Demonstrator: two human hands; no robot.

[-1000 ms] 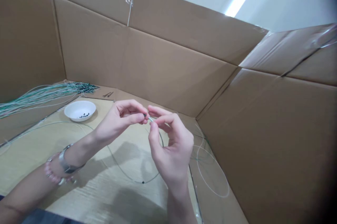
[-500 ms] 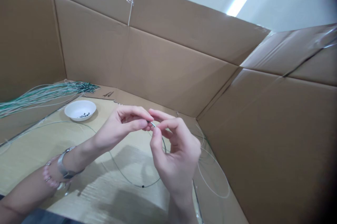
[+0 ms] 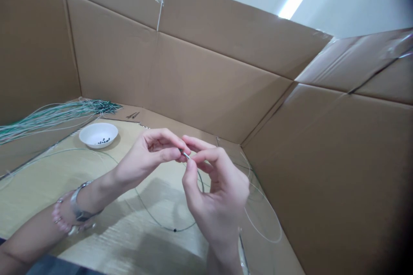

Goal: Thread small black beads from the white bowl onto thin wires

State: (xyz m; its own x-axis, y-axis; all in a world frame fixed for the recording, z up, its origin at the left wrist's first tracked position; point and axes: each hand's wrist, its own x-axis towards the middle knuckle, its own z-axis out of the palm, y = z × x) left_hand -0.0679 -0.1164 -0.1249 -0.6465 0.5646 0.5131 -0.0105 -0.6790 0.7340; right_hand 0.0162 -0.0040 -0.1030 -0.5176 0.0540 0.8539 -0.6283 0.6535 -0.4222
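Thumb and fingertips of my left hand point(image 3: 138, 161) pinch a thin grey-green cable point(image 3: 186, 154). My right hand point(image 3: 217, 193) is closed on the same piece just to the right, fingertips almost touching those of the left. Between the two pinches a short, shiny stretch shows; its very tip is hidden by the fingers. From the hands the cable hangs in a loop over the table, and a small black bead-like piece point(image 3: 174, 230) sits on its lower part. A watch point(image 3: 79, 204) and a pink bead bracelet point(image 3: 60, 217) are on my left wrist.
A white bowl point(image 3: 98, 135) with several small black pieces stands at the left. Behind it lie a bundle of green and white cables point(image 3: 64, 115) and small brown pieces point(image 3: 133, 115). Cardboard walls point(image 3: 193, 81) surround the table point(image 3: 155, 249). A pale cable loop point(image 3: 279, 227) lies right.
Both hands keep their pinch at the same place. My right hand has tilted and shifted slightly, and the shiny stretch between the fingertips looks a little longer.
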